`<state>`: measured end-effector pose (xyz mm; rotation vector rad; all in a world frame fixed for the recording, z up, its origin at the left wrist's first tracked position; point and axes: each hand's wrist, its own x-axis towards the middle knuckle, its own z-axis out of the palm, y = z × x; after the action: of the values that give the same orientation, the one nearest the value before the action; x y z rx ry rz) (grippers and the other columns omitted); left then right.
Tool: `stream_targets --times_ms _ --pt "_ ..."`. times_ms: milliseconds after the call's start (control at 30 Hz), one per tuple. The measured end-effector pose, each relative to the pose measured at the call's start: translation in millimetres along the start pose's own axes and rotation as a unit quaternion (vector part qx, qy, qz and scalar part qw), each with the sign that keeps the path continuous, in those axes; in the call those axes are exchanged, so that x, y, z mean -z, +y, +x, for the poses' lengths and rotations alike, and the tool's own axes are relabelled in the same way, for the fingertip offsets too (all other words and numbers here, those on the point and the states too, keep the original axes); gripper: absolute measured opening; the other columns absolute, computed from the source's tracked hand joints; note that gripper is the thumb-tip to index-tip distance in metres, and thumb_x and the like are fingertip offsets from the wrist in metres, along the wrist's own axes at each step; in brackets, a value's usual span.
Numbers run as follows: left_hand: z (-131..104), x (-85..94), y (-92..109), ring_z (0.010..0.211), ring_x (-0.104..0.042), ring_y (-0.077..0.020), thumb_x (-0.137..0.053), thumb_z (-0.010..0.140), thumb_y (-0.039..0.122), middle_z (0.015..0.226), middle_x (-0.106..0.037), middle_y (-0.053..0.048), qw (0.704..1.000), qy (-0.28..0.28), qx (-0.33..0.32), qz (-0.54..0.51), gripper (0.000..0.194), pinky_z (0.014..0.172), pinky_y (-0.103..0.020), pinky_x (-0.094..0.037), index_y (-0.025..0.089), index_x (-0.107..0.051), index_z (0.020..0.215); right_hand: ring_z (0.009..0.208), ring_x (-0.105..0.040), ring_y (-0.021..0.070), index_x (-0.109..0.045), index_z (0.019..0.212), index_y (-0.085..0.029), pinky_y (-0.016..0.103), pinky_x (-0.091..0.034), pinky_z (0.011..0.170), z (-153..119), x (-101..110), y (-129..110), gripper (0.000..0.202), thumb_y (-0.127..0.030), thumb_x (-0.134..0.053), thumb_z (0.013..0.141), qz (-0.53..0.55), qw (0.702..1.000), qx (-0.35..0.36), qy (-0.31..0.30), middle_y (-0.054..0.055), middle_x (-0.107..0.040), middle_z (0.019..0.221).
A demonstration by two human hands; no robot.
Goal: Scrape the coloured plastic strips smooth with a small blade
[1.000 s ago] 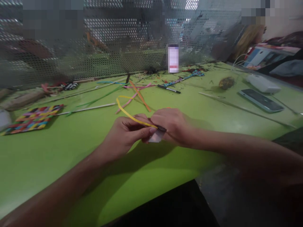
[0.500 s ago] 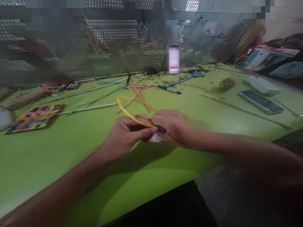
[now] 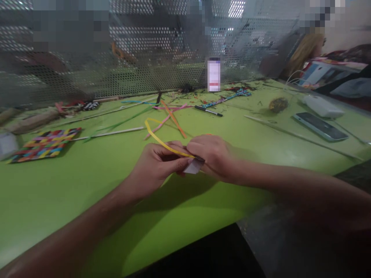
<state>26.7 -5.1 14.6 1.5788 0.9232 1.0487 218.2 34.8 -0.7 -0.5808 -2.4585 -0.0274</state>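
Observation:
My left hand [image 3: 158, 164] pinches a small white piece [image 3: 193, 167], perhaps paper or card, between thumb and fingers. From that same spot a yellow strip [image 3: 158, 139] runs out and loops up over my left fingers, its far end bending back above the table. My right hand [image 3: 211, 156] is closed and presses against the left one at the piece. A narrow dark bit [image 3: 199, 158] shows between the two hands, too small to name. What the right fingers grip is mostly hidden behind the hand. A little orange [image 3: 209, 134] peeks out behind my right knuckles.
On the green table [image 3: 72, 193] lie a multicoloured woven mat [image 3: 48, 144], orange [image 3: 174, 119], pink [image 3: 158, 127] and green strips [image 3: 121, 122], a pen [image 3: 208, 111], a phone [image 3: 320, 125] and a white box-shaped object [image 3: 323, 106]. A lit phone [image 3: 213, 75] leans on the perforated metal screen [image 3: 139, 75].
Both hands keep almost the same grip and place, with the yellow strip still looped. The whole view has shifted slightly.

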Motion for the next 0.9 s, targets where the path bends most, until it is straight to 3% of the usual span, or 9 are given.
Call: stream_targets --times_ms 200,567,900 --pt "-0.7 -0.7 -1.1 0.062 -0.061 -0.0117 -0.076 0.080 0.015 0.073 -0.071 -0.003 1.000 0.002 0.006 -0.015 0.008 0.050 -0.019 -0.051 0.018 -0.081 0.075 0.062 -0.038 0.0107 -0.056 0.076 -0.017 0.025 -0.024 0.062 -0.3 -2.4 1.3 0.030 -0.027 -0.047 0.102 0.020 1.000 0.004 0.016 0.000 -0.052 0.066" --pt "0.8 -0.1 -1.9 0.063 -0.060 -0.0109 -0.074 0.080 0.013 0.073 -0.071 -0.003 1.000 -0.014 0.013 -0.017 0.009 0.053 -0.019 -0.051 0.016 -0.080 0.074 0.065 -0.042 0.0115 -0.059 0.078 -0.016 0.026 -0.025 0.063 1.2 5.9 -1.5 0.031 -0.028 -0.046 0.103 0.001 0.999 -0.019 -0.050 0.002 -0.055 0.069" --pt "0.8 -2.2 1.8 0.063 -0.058 -0.0094 -0.071 0.081 0.009 0.070 -0.069 -0.001 0.999 -0.023 0.022 -0.031 0.014 0.054 -0.017 -0.050 0.016 -0.080 0.073 0.066 -0.044 0.0119 -0.059 0.077 -0.016 0.026 -0.027 0.065 1.6 7.0 -2.0 0.031 -0.026 -0.046 0.103 0.002 0.998 -0.026 -0.053 0.002 -0.057 0.070"
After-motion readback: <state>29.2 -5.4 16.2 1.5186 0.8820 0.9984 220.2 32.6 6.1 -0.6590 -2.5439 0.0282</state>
